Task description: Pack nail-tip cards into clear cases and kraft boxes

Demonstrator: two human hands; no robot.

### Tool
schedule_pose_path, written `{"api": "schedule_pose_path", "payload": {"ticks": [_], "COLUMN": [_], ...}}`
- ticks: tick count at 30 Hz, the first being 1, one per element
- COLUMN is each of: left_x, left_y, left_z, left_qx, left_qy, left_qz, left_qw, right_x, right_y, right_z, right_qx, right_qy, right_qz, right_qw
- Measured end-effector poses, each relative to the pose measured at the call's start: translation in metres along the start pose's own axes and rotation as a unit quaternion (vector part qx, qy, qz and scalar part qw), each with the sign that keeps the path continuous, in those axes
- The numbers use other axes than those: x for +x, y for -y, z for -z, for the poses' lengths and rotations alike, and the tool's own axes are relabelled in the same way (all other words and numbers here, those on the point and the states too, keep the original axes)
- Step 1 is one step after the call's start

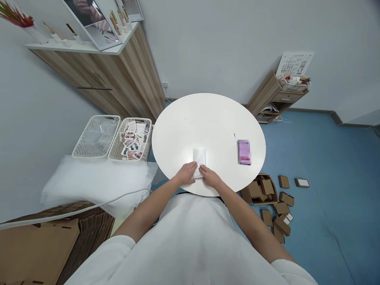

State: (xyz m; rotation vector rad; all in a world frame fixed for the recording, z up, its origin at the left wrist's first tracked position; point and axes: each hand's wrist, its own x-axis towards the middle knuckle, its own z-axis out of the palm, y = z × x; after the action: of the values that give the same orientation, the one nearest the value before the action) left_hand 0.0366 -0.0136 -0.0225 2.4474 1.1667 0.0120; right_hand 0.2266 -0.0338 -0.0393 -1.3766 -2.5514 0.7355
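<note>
A small white packet lies on the round white table near its front edge. My left hand and my right hand both grip the packet's near end, fingers curled on it from either side. A purple, blurred rectangular thing lies flat on the table to the right, apart from both hands.
Two white baskets stand left of the table, one holding clear wrappers, the other colourful packets. A cardboard box and several small brown boxes lie on the blue floor at right. A wooden cabinet stands behind.
</note>
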Motion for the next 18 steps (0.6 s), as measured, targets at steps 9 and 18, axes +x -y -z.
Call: {"api": "schedule_pose_path", "payload": {"ticks": [9,18], "left_x": [-0.026,-0.023], "left_y": [-0.023,-0.023], "left_z": [-0.011,0.0], "left_qx": [-0.035,-0.104], "left_qy": [0.01,0.024], "left_qz": [-0.028,-0.024], "left_qw": [0.999,0.994], "right_x": [-0.033,-0.046], "right_y": [0.029,0.017], "right_z": [0.005,0.006], "right_qx": [0.06,0.037], "right_qy": [0.046,0.035], "right_qz": [-0.019,-0.009], "right_qw": [0.997,0.999]}}
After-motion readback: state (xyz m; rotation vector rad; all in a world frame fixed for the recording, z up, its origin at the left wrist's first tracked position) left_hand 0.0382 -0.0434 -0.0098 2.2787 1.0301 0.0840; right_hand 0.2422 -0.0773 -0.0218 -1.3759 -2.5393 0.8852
